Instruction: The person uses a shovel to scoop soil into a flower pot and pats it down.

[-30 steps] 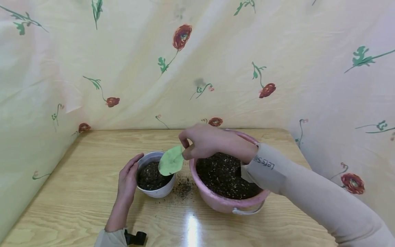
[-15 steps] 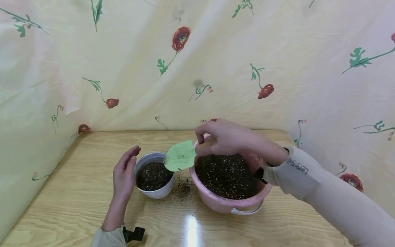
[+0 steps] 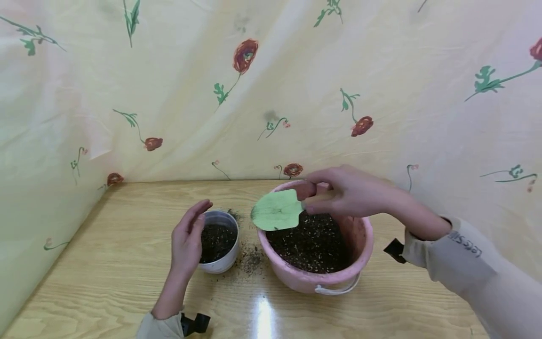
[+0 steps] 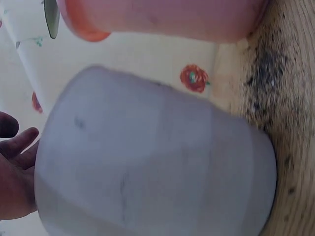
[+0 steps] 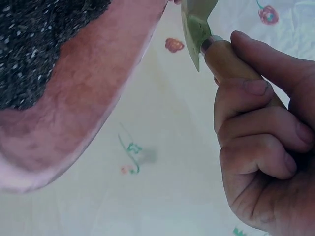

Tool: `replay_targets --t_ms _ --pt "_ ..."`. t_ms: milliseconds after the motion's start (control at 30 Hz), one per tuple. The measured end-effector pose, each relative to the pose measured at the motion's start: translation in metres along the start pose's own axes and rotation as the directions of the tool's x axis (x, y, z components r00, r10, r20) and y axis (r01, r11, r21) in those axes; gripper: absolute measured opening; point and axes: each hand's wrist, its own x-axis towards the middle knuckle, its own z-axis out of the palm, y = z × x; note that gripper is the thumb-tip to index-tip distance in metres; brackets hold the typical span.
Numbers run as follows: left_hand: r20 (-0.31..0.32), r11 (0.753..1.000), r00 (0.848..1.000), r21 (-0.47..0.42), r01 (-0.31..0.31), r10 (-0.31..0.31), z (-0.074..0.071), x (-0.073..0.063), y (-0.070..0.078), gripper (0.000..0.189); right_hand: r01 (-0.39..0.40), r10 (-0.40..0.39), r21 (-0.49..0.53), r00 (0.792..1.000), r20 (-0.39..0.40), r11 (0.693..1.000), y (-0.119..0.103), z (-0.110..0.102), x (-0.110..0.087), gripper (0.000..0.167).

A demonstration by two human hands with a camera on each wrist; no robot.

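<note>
My right hand (image 3: 351, 193) grips the wooden handle (image 5: 229, 61) of a small garden trowel, its fingers wrapped round it in the right wrist view. The trowel's light green blade (image 3: 277, 210) is over the left rim of a pink bucket (image 3: 292, 281) of dark soil (image 3: 315, 247). To the left stands a white pot (image 3: 224, 263), partly filled with soil. My left hand (image 3: 188, 235) is at the pot's left side with fingers extended, overlapping its rim in the head view. In the left wrist view the pot's outer wall (image 4: 147, 157) fills much of the frame.
Spilled soil (image 3: 251, 259) is scattered on the wooden table (image 3: 106, 263) between pot and bucket, with a little more behind the pot. A white handle (image 3: 338, 288) hangs at the bucket's front. Flower-printed cloth (image 3: 190, 94) rises behind and beside the table.
My right hand has carried the trowel from over the white pot rightward to the pink bucket. My left hand has loosened from the pot's rim, then shifted right, across the pot's left edge.
</note>
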Motion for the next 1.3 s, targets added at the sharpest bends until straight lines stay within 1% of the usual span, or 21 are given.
replay_targets --t_ms 100,167,300,367,400,500,633,833,933,1000,1100,1300 --pt "0.025 1.0 0.999 -0.009 -0.026 0.026 0.01 -0.002 0.003 0.031 -0.035 0.035 -0.002 0.999 0.002 0.999 0.006 -0.002 -0.01 0.01" --pt "0.046 0.998 0.997 -0.016 -0.059 0.059 0.017 -0.003 0.005 0.031 -0.055 0.055 0.001 0.998 -0.002 0.998 0.01 -0.002 -0.015 0.012" --pt "0.084 0.99 0.987 -0.025 -0.136 0.138 0.033 -0.007 0.009 0.031 -0.086 0.086 0.008 0.996 -0.015 0.996 0.019 -0.001 -0.024 0.016" --pt "0.103 0.986 0.981 -0.021 -0.163 0.164 0.039 -0.008 0.011 0.031 -0.086 0.086 -0.004 0.996 -0.026 0.996 0.024 0.001 -0.026 0.017" --pt "0.111 0.986 0.979 -0.024 -0.167 0.168 0.042 -0.009 0.012 0.031 -0.084 0.084 -0.019 0.996 -0.031 0.996 0.027 0.002 -0.027 0.017" --pt "0.139 0.987 0.977 -0.018 -0.161 0.162 0.051 -0.012 0.015 0.031 -0.084 0.081 -0.073 0.996 -0.048 0.994 0.036 0.006 -0.03 0.019" --pt "0.187 0.991 0.973 -0.046 -0.129 0.135 0.062 -0.015 0.017 0.033 -0.08 0.073 -0.146 0.996 -0.053 0.986 0.046 0.009 -0.034 0.02" --pt "0.256 0.989 0.958 -0.104 -0.108 0.131 0.077 -0.02 0.019 0.04 0.001 -0.005 -0.225 1.0 -0.018 0.974 0.057 0.011 -0.039 0.025" --pt "0.28 0.992 0.953 -0.073 -0.103 0.119 0.081 -0.022 0.018 0.043 0.029 -0.029 -0.268 1.0 0.004 0.963 0.061 0.011 -0.042 0.028" --pt "0.286 0.993 0.951 -0.046 -0.11 0.119 0.083 -0.024 0.016 0.045 0.031 -0.026 -0.282 0.999 0.02 0.959 0.062 0.012 -0.044 0.029" --pt "0.279 0.991 0.952 -0.006 -0.131 0.127 0.085 -0.025 0.014 0.046 0.033 -0.021 -0.286 0.999 0.044 0.958 0.063 0.012 -0.046 0.029" --pt "0.281 0.988 0.948 0.003 -0.155 0.148 0.087 -0.025 0.012 0.047 0.03 -0.001 -0.239 0.993 0.121 0.97 0.064 0.012 -0.046 0.028"
